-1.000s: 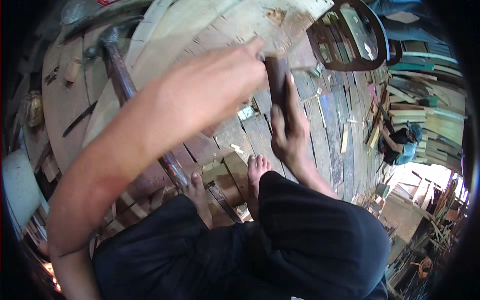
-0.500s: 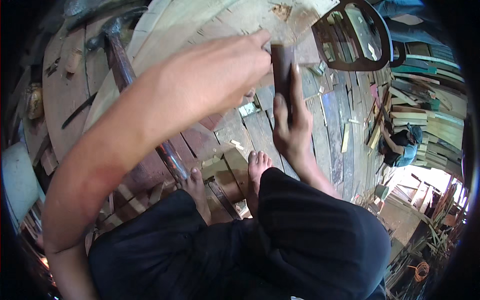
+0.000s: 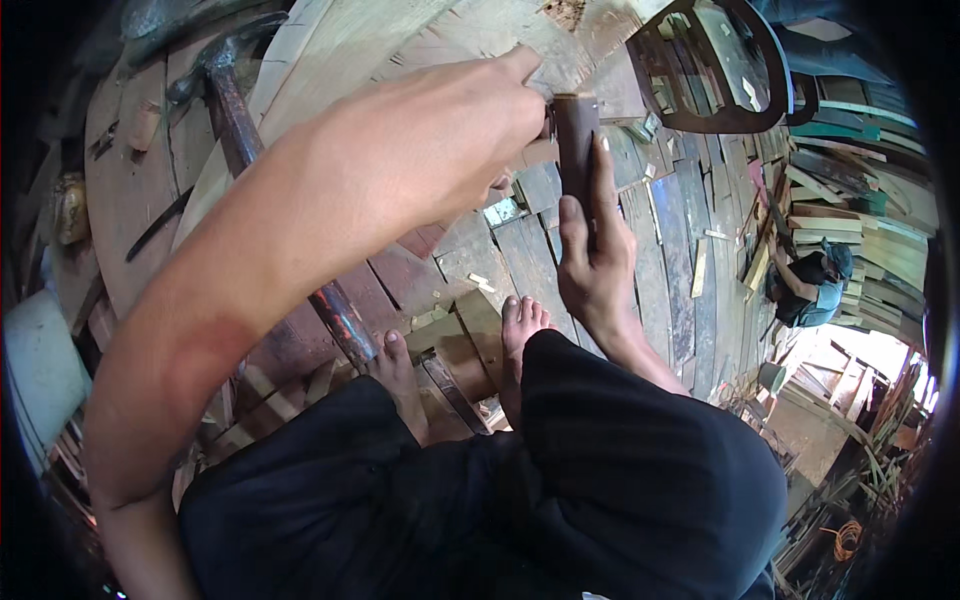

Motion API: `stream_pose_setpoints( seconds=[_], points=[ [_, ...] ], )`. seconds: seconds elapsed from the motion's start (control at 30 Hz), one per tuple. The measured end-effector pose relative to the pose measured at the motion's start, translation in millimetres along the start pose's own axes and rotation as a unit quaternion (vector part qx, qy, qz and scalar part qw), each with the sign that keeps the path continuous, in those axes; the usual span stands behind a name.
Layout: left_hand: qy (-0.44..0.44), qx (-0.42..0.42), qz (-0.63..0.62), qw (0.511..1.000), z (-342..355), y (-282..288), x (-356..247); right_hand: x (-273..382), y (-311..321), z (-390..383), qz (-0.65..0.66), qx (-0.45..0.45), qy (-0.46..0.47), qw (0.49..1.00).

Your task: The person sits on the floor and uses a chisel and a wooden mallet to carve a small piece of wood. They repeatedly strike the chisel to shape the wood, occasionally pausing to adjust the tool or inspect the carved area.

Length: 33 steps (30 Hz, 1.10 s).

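My right hand [image 3: 600,265] is closed round the near part of a dark brown bar [image 3: 577,140], thumb on one side and fingers along the other. The bar points away from me and its far end looks flat and squared. My left hand [image 3: 505,105] reaches across from the left and is closed beside that far end. What its fingers hold, if anything, is hidden behind the hand. Below my left forearm lies a hammer [image 3: 232,115] with a worn, long handle, partly covered by the arm. A pale wooden board [image 3: 430,45] stretches beyond my left hand.
A dark curved frame with openings [image 3: 785,75] stands at the far right. Wood scraps [image 3: 700,268] lie on the plank floor. My bare feet [image 3: 522,325] rest near a wooden block [image 3: 470,335]. Another person [image 3: 815,285] crouches at right beside stacked boards [image 3: 835,235].
The dark bar and my right hand have come slightly nearer and to the right. My left hand stays beside the bar's far end. The whole view has shifted a little.
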<state>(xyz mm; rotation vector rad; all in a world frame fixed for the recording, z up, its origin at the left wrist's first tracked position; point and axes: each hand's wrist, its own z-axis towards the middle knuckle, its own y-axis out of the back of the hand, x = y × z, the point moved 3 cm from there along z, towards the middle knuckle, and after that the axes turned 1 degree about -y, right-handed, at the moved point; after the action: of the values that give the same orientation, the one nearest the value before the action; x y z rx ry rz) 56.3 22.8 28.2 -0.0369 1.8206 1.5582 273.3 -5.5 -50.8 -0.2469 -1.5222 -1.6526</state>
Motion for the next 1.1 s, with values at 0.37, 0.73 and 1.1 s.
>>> stream_pose_setpoints(
  seconds=[0.37,0.73,1.1],
  points=[
    [-0.016,-0.002,0.04,0.999,-7,1,8,29,-7,31,0.038,0.09,-0.118,0.988],
    [-0.05,-0.078,0.025,0.995,-8,-2,14,21,1,5,0.009,0.053,-0.05,0.997],
    [-0.004,-0.043,-0.009,0.999,-3,-11,7,22,-4,0,-0.002,0.025,-0.035,0.999]
  ],
)
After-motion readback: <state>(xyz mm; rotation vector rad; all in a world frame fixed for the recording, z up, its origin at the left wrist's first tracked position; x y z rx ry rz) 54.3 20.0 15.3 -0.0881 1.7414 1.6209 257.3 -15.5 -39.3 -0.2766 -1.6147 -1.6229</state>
